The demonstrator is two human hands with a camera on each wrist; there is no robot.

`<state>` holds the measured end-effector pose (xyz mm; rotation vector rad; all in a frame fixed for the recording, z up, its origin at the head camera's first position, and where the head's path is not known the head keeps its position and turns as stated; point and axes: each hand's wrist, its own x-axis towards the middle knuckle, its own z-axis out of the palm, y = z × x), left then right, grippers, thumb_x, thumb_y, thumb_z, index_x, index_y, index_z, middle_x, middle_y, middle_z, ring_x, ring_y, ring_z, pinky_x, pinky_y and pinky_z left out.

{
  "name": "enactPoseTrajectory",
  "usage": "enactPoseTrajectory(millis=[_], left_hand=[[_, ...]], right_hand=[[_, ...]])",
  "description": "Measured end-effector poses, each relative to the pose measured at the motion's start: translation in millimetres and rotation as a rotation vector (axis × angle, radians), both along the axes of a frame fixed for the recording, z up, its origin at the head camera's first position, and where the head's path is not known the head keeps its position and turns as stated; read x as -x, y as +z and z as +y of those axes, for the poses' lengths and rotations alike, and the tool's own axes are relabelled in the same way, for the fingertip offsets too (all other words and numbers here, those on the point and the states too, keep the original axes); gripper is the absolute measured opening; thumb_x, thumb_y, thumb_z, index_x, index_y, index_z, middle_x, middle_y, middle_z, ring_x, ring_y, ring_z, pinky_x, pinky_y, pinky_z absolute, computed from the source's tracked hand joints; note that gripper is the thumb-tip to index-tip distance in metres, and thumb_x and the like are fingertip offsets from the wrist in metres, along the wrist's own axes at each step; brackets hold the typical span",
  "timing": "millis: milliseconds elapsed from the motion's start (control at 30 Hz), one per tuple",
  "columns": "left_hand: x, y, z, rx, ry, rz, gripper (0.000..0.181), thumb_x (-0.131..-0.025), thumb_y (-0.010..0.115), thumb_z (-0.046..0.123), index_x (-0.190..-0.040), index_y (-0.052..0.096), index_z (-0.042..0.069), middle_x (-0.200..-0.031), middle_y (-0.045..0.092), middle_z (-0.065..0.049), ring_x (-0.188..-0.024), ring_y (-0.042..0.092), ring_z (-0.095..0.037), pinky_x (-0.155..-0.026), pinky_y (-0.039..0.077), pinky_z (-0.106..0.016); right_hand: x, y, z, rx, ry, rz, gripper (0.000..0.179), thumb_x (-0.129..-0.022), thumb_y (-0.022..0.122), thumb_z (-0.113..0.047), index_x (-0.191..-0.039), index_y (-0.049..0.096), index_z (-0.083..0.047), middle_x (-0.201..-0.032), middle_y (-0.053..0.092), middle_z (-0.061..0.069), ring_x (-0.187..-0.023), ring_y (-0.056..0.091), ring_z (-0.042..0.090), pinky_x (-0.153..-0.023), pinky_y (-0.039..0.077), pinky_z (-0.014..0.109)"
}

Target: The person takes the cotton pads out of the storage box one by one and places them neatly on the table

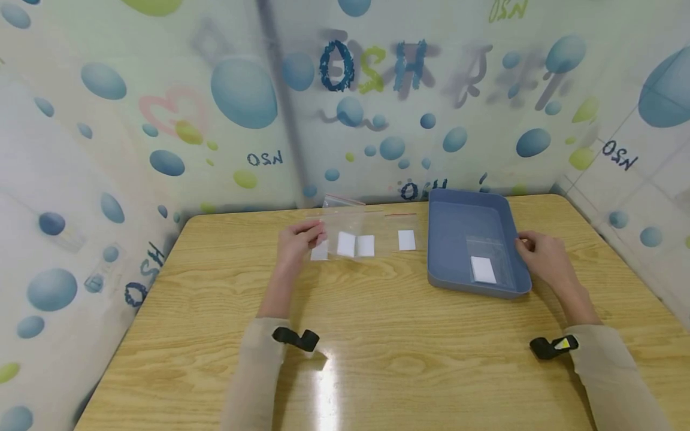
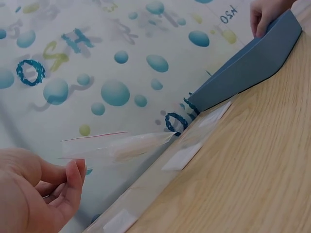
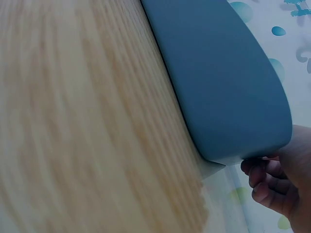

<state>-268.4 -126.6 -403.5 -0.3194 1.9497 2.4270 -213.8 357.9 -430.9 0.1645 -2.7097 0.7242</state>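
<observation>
My left hand [image 1: 296, 242] pinches the edge of a clear zip bag [image 2: 119, 147] between thumb and fingertips, lifted above the table in the left wrist view. Under and beside it, several similar bags lie in a row, each with a white card-like piece [image 1: 406, 240] inside. On the right stands a blue-grey tray [image 1: 460, 224]. One more clear bag [image 1: 501, 263] with a white piece [image 1: 483, 270] rests inside it, near the front. My right hand [image 1: 547, 260] grips the tray's right rim; its curled fingers [image 3: 272, 196] show below the wall in the right wrist view.
The wood-grain table [image 1: 377, 335] ends at a patterned wall [image 1: 345, 131] close behind the bags and tray. Side walls stand to the left and right. A dark strap with a small device sits on each sleeve [image 1: 256, 365].
</observation>
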Motion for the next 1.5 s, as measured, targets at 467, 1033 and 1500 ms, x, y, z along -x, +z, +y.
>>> enactPoseTrajectory(millis=[467,1033,1500], left_hand=[[0.1,-2.3,-44.1,0.017,0.079,-0.047,0.032,-0.096,0.067,0.002,-0.125,0.063,-0.012,-0.092,0.071,-0.006,-0.076,0.069,-0.008,-0.074,0.055,-0.017],[-2.0,-4.4,-91.1,-0.004,0.134,-0.064,0.032,-0.095,0.065,-0.003,-0.125,0.061,-0.015,-0.084,0.071,-0.004,-0.071,0.066,-0.008,-0.065,0.053,-0.016],[-1.9,-11.0,-108.7,0.238,0.157,-0.077,0.028,-0.100,0.061,0.005,-0.123,0.062,-0.011,-0.078,0.064,0.002,-0.069,0.061,-0.004,-0.062,0.050,-0.015]], right_hand=[[0.0,-0.8,-0.1,0.002,0.002,0.001,0.028,-0.099,0.059,-0.005,-0.111,0.063,0.020,-0.067,0.061,0.011,-0.052,0.044,0.012,-0.049,0.039,0.028],[0.7,-1.6,0.4,-0.001,-0.001,-0.008,0.028,-0.099,0.058,-0.005,-0.111,0.064,0.019,-0.072,0.065,0.016,-0.055,0.049,0.015,-0.051,0.042,0.031],[0.3,-0.6,-1.4,-0.003,-0.017,-0.019,0.028,-0.099,0.057,-0.006,-0.111,0.064,0.019,-0.072,0.064,0.015,-0.056,0.049,0.015,-0.050,0.041,0.029]])
